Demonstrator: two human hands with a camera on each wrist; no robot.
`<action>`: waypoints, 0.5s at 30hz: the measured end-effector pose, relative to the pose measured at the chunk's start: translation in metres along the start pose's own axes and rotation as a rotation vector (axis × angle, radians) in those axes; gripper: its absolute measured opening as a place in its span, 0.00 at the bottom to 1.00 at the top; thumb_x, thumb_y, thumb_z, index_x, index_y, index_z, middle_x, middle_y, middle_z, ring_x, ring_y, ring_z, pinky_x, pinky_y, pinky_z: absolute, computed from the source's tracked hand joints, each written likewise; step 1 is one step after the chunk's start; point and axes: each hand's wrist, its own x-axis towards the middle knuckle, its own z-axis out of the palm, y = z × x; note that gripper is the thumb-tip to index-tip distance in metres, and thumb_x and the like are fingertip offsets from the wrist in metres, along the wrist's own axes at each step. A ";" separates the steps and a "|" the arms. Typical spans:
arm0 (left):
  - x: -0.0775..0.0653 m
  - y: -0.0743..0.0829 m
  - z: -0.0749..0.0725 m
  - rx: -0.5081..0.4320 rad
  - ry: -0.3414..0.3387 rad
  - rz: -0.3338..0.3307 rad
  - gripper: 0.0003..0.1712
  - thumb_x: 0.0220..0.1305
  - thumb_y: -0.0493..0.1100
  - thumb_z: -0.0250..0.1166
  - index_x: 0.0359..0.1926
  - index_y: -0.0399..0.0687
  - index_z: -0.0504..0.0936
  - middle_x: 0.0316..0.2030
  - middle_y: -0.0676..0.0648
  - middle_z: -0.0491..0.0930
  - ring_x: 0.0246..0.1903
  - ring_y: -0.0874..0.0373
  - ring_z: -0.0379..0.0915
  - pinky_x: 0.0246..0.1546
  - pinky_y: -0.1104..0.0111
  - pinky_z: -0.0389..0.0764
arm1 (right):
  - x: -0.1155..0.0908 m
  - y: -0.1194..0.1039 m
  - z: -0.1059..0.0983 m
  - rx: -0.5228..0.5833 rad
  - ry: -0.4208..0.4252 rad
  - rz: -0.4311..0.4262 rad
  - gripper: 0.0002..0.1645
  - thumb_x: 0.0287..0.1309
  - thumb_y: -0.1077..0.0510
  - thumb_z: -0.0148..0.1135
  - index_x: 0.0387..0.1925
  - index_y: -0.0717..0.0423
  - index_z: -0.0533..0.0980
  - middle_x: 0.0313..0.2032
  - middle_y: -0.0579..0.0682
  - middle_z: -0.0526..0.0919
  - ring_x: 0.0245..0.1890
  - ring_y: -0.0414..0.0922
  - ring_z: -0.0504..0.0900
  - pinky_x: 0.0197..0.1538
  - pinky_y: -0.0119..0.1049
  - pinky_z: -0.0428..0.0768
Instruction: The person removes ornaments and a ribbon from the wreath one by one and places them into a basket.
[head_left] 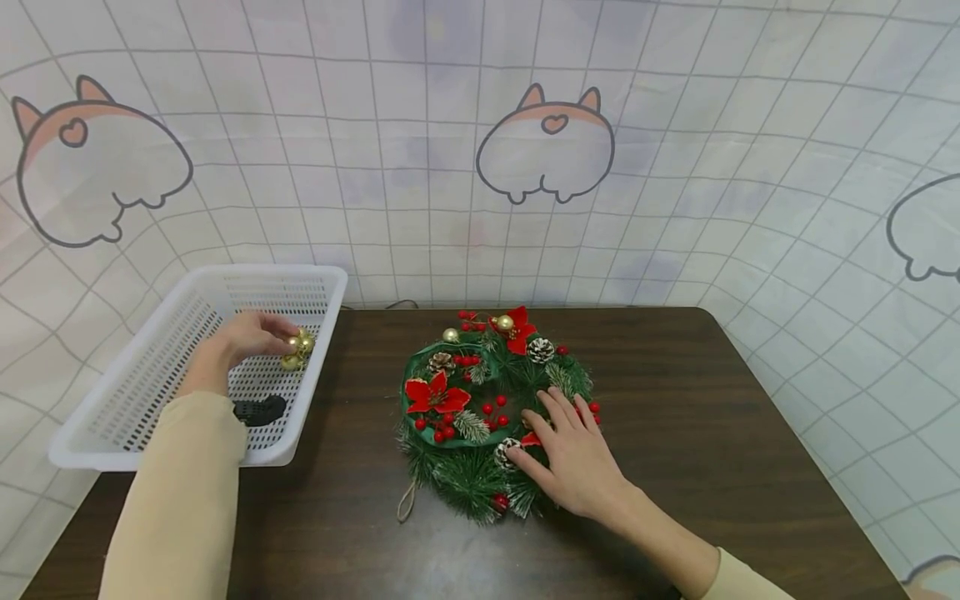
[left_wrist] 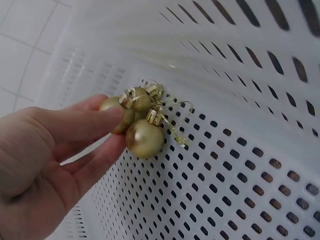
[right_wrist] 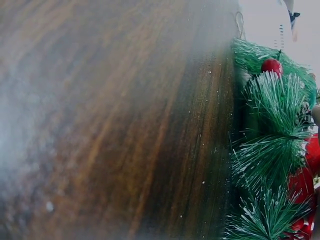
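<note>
My left hand [head_left: 251, 336] reaches into a white plastic basket [head_left: 276, 456]. In the left wrist view, its thumb and fingers pinch one of several shiny gold Christmas baubles [left_wrist: 145, 139], bunched together with gold caps and thin gold strings. A green Christmas wreath [head_left: 468, 485] lies on the table, decorated with red poinsettias, pinecones, red berries and gold baubles. Across its right side rests my right hand [head_left: 577, 471], fingers spread over the decorations. The right wrist view catches only the wreath's edge, with frosted needles [right_wrist: 277, 107] and a red berry [right_wrist: 271, 66].
A black object [head_left: 260, 410] lies in the basket near its front. Green ribbon [head_left: 411, 367] curves along the wreath's left side, and a twine loop [head_left: 406, 503] sticks out below. The dark wooden table [head_left: 675, 400] meets a tile-patterned curtain [head_left: 420, 167] behind.
</note>
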 end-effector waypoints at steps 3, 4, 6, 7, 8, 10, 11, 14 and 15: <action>0.001 -0.003 0.000 0.060 0.000 -0.004 0.25 0.62 0.37 0.72 0.58 0.29 0.79 0.51 0.37 0.82 0.55 0.42 0.72 0.62 0.44 0.70 | 0.000 0.000 0.000 0.000 -0.002 0.000 0.42 0.72 0.27 0.48 0.67 0.54 0.76 0.74 0.61 0.64 0.77 0.58 0.53 0.76 0.62 0.46; 0.001 -0.005 -0.001 0.080 0.000 -0.005 0.25 0.62 0.38 0.72 0.58 0.30 0.80 0.51 0.37 0.83 0.55 0.42 0.72 0.61 0.44 0.70 | 0.000 0.000 0.000 0.001 -0.003 0.000 0.42 0.72 0.27 0.48 0.67 0.54 0.76 0.74 0.61 0.64 0.77 0.58 0.53 0.76 0.62 0.46; 0.002 -0.006 -0.001 0.093 0.001 -0.011 0.26 0.61 0.39 0.74 0.57 0.31 0.81 0.52 0.37 0.83 0.54 0.43 0.73 0.61 0.45 0.70 | 0.000 0.000 0.000 0.002 -0.005 0.002 0.42 0.72 0.27 0.48 0.67 0.54 0.75 0.74 0.61 0.64 0.77 0.58 0.53 0.76 0.62 0.46; 0.002 -0.006 -0.001 0.090 0.002 -0.015 0.26 0.61 0.40 0.74 0.57 0.32 0.81 0.52 0.37 0.83 0.54 0.43 0.73 0.61 0.45 0.71 | 0.000 0.000 0.000 0.003 -0.006 0.002 0.42 0.72 0.27 0.48 0.67 0.54 0.75 0.74 0.61 0.64 0.77 0.58 0.53 0.76 0.62 0.46; 0.002 -0.006 -0.001 0.084 -0.001 -0.016 0.27 0.61 0.40 0.74 0.58 0.31 0.80 0.52 0.37 0.82 0.54 0.42 0.73 0.61 0.45 0.71 | 0.000 0.000 0.000 0.003 -0.005 0.003 0.42 0.72 0.27 0.48 0.67 0.54 0.75 0.74 0.61 0.64 0.77 0.58 0.53 0.76 0.62 0.46; 0.001 -0.006 -0.001 0.057 0.002 -0.036 0.27 0.62 0.40 0.74 0.59 0.31 0.79 0.52 0.38 0.82 0.54 0.43 0.74 0.61 0.45 0.72 | 0.000 0.000 0.000 0.006 -0.007 0.004 0.42 0.72 0.27 0.48 0.67 0.53 0.75 0.74 0.61 0.64 0.77 0.58 0.53 0.76 0.61 0.46; 0.001 -0.006 -0.001 0.044 0.007 -0.043 0.27 0.63 0.40 0.73 0.59 0.31 0.79 0.51 0.38 0.82 0.53 0.43 0.75 0.61 0.45 0.72 | 0.000 0.000 0.000 0.005 -0.006 0.003 0.42 0.72 0.27 0.48 0.67 0.54 0.75 0.74 0.61 0.64 0.77 0.58 0.53 0.76 0.62 0.46; 0.001 -0.006 -0.002 0.010 0.026 -0.050 0.26 0.67 0.40 0.70 0.61 0.29 0.76 0.52 0.38 0.81 0.54 0.43 0.75 0.61 0.45 0.73 | 0.000 -0.001 0.000 0.011 -0.007 0.003 0.42 0.72 0.27 0.48 0.67 0.54 0.75 0.74 0.61 0.64 0.77 0.58 0.53 0.76 0.62 0.46; 0.001 -0.005 -0.002 0.004 0.039 -0.050 0.26 0.68 0.40 0.69 0.61 0.29 0.76 0.52 0.38 0.81 0.54 0.43 0.74 0.61 0.45 0.73 | -0.001 -0.001 0.000 0.012 -0.006 0.003 0.42 0.72 0.28 0.48 0.67 0.54 0.75 0.74 0.61 0.64 0.77 0.58 0.53 0.76 0.62 0.46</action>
